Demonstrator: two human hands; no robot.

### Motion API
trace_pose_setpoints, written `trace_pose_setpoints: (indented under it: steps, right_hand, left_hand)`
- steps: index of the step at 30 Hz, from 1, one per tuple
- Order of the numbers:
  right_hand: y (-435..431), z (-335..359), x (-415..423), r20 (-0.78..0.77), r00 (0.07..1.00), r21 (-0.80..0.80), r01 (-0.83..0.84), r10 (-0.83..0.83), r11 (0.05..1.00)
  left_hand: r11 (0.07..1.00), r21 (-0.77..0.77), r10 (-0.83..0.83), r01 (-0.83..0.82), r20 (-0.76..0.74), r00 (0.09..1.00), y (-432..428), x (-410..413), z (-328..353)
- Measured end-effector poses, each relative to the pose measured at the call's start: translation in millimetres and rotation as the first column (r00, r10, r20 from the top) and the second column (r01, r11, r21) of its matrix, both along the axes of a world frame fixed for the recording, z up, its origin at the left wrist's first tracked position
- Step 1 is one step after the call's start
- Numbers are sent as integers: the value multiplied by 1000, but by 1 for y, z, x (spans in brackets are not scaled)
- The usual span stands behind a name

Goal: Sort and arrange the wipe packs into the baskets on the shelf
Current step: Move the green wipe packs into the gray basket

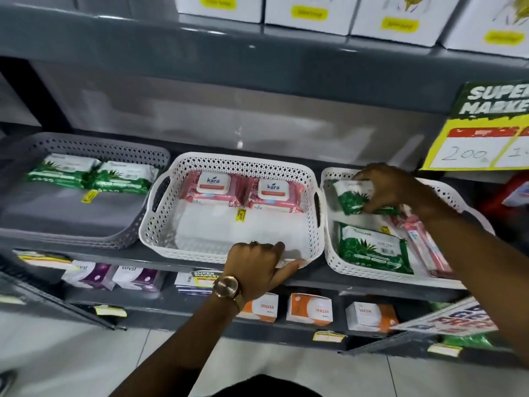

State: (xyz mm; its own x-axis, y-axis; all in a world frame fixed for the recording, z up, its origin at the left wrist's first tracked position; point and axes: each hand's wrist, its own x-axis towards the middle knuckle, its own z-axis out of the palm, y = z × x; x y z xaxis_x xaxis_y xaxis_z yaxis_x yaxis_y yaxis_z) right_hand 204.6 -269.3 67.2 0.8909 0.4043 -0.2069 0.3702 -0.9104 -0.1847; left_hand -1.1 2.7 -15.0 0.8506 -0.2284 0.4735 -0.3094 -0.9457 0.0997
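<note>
Three baskets stand side by side on the grey shelf. The grey basket [120, 239] at the left holds two green wipe packs [91, 174] along its back. The middle white basket [229, 164] holds two pink Kara packs [243, 191] at the back. My left hand [257, 267] grips this basket's front rim. The right white basket [332, 262] holds a green pack [372, 247] at the front and pink packs [423, 245] on edge at the right. My right hand [392, 190] is closed on another green pack [353, 196] at the back of that basket.
White boxes with yellow labels [309, 10] fill the shelf above. A yellow and green price sign [481, 133] hangs at the right. Below the baskets, boxed goods [310, 309] line a lower shelf, and a tilted printed card [449, 319] juts out at the lower right.
</note>
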Motion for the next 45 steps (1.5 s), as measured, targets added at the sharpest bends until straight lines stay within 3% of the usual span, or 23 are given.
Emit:
trace_pose_setpoints:
  steps: [4,9,14,19,25,30,38,45]
  right_hand:
    - [20,39,-30,83,987,204,119,-138,972]
    - [85,63,-71,226,947,404,122,-228,906]
    - [217,62,-112,163,981,607,-19,-101,795]
    - [371,37,-134,154,986,621,-142,58,771]
    - [524,-4,-148,89,991,581,-134,101,803]
    - [597,-22,-152,15,996,483,-80,83,872]
    - [573,-16,-143,27,995,583,-92,94,808]
    - [458,-4,-117,50,996,700,20,-78,714]
  left_hand:
    - [1000,-4,17,-17,-38,999,31,-8,9]
    - [995,-69,76,-76,4,997,112,-34,34]
    - [956,31,293,-291,-49,955,239,-73,39]
    - [855,24,518,-519,-119,847,352,-104,24]
    - [901,17,434,-434,16,901,399,-117,-17]
    - [898,-15,439,-439,-20,898,398,-114,-32]
    - [894,-117,420,-433,-118,900,375,-110,-16]
    - [969,-137,195,-206,-92,976,276,-65,19]
